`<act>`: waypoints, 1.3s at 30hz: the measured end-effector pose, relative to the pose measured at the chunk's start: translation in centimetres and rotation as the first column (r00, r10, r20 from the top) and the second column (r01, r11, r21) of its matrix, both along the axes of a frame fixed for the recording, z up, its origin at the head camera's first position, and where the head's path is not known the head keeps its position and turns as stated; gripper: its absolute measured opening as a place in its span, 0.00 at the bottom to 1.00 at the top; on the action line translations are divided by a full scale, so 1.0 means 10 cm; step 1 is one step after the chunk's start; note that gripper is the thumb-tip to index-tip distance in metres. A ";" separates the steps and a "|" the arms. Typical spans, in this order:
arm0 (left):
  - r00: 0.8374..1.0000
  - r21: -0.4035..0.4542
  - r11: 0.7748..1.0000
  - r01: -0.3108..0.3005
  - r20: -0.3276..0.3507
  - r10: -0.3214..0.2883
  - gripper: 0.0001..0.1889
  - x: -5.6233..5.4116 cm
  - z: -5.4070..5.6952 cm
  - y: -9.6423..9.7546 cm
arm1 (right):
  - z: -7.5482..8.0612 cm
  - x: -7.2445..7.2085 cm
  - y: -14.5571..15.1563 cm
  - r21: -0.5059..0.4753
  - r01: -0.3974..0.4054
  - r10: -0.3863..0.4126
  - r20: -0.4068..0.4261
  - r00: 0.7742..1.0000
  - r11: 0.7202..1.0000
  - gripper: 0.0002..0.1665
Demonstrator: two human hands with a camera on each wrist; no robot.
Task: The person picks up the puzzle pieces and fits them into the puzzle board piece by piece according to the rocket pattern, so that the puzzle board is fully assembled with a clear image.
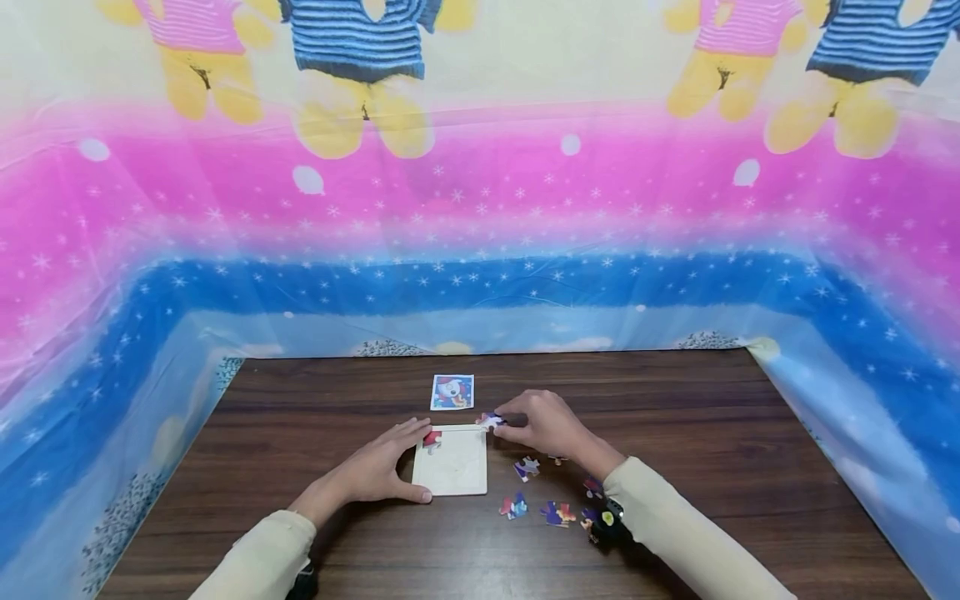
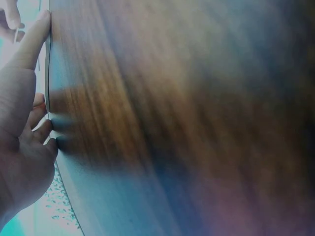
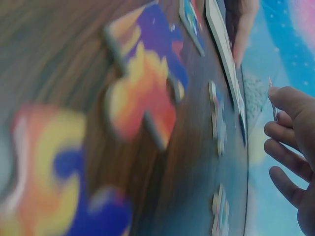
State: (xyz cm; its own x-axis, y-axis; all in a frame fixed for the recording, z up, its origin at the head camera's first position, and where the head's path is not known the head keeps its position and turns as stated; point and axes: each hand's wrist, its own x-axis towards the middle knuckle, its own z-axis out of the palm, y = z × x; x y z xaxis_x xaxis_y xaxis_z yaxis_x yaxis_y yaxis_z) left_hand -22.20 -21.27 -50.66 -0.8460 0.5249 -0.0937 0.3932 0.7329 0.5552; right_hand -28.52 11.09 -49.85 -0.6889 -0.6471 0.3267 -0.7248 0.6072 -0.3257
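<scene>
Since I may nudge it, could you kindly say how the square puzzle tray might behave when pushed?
The tray is probably stiff, given its straight edges. Lying flat, it should not tip easily. The puzzle piece in its corner might shift.

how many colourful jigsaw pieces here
8 visible: one piece in the pale square tray, one pinched by the right hand, six loose on the brown wooden table; the cream right sleeve may hide more.

Behind the brown wood-grain table point(image 1: 337, 392) hangs a snowflake-patterned cloth point(image 1: 480, 183), pink above blue. It also flanks both table sides.
</scene>
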 end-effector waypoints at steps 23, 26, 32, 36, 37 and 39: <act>1.000 -0.002 1.000 0.008 0.005 -0.008 0.57 0.00 -0.01 0.01 | -0.10 0.02 -0.61 0.081 -0.039 0.036 0.035 0.999 0.996 0.16; 1.000 0.005 1.000 0.009 0.007 -0.009 0.57 0.00 0.00 0.00 | -0.10 0.02 -0.64 0.091 -0.034 0.031 0.039 0.999 0.995 0.16; 1.000 0.005 1.000 0.007 0.015 -0.007 0.57 0.00 0.01 0.00 | -0.11 0.03 -0.68 0.118 -0.003 -0.005 0.068 0.998 0.993 0.17; 1.000 0.003 1.000 0.008 0.010 -0.008 0.57 -0.01 0.01 0.00 | -0.11 0.03 -0.69 0.129 -0.007 -0.004 0.081 0.997 0.992 0.18; 1.000 0.003 1.000 0.008 0.009 -0.008 0.57 -0.01 0.01 0.00 | -0.11 0.03 -0.69 0.132 -0.007 -0.004 0.084 0.996 0.991 0.18; 1.000 0.003 1.000 0.009 0.011 -0.009 0.57 -0.01 0.01 0.00 | -0.10 0.03 -0.69 0.134 -0.010 -0.003 0.091 0.996 0.991 0.19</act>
